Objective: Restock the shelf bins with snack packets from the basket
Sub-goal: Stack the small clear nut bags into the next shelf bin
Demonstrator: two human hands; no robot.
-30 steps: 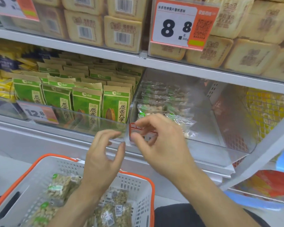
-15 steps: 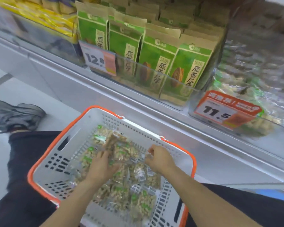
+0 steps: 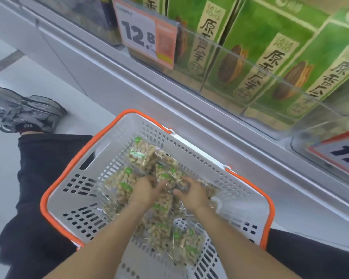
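Note:
A grey basket [image 3: 191,156] with an orange rim sits low in front of me and holds several clear snack packets [image 3: 141,156] of pale nuts with green labels. Both hands are down among the packets in the middle of the basket. My left hand [image 3: 144,191] curls its fingers round a packet. My right hand [image 3: 190,195] pinches the packets beside it, close to the left hand. The clear shelf bin [image 3: 318,143] with the 11.5 price tag shows only at the right edge.
Above the basket runs a grey shelf ledge [image 3: 169,93]. Green seed bags [image 3: 256,51] stand behind a clear front with a 12.8 price tag [image 3: 147,35]. My dark trouser leg [image 3: 42,178] and grey shoe [image 3: 26,111] lie left on the pale floor.
A second ago both hands were up at the shelf bin's price tag. They dropped into the basket, and since then they have closed together on the packets while the view tilted further down.

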